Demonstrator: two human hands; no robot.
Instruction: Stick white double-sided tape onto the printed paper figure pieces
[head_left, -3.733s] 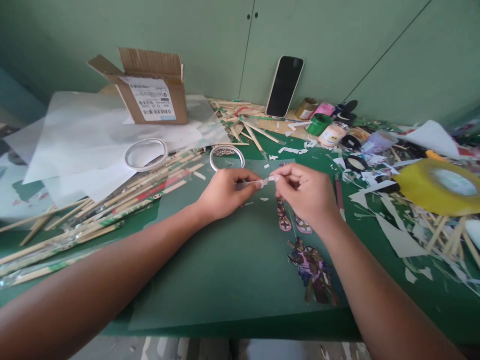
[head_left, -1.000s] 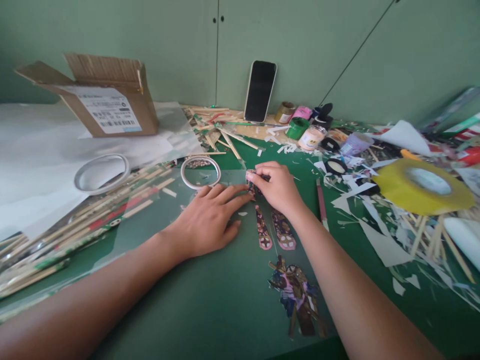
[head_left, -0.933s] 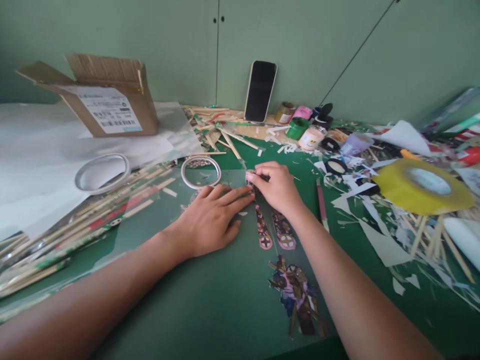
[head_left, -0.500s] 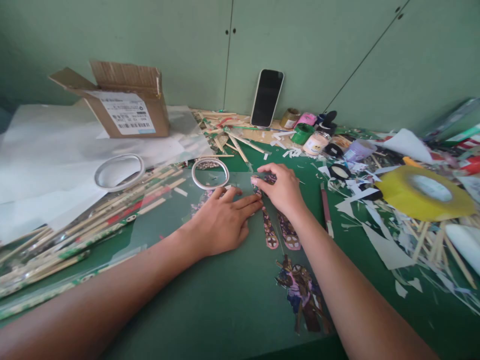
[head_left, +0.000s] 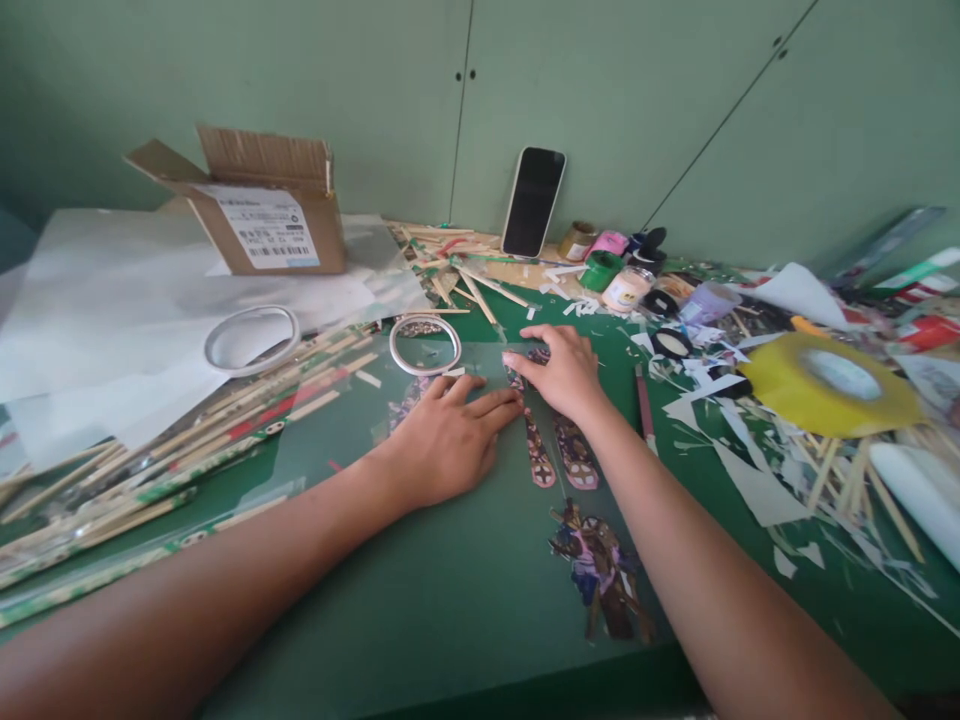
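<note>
My left hand (head_left: 450, 435) lies flat on a clear plastic sheet (head_left: 420, 600), fingers stretched out, the fingertips touching the edge of a narrow patterned paper cutout (head_left: 538, 450). Just to its right, my right hand (head_left: 559, 370) hovers over the cutout's upper end, thumb and index finger apart; whether the thumb touches it I cannot tell. A wider patterned cutout (head_left: 576, 455) is partly covered by my right hand and wrist. Closer to me lies a dark brown and purple figure cutout (head_left: 600, 570). Another patterned piece (head_left: 405, 405) is partly hidden behind my left hand.
White tape rolls (head_left: 425, 318) lie beyond my left hand, wooden sticks (head_left: 247, 420) to the left. An open cardboard box (head_left: 277, 235), a leaning phone (head_left: 534, 203) and paint jars (head_left: 628, 288) stand behind. Right are a craft knife (head_left: 645, 410), yellow tape (head_left: 772, 390) and paper scraps (head_left: 761, 485).
My right thumb and index finger have parted slightly over the narrow cutout. My left hand stays pressed flat. The whole view has shifted slightly.
</note>
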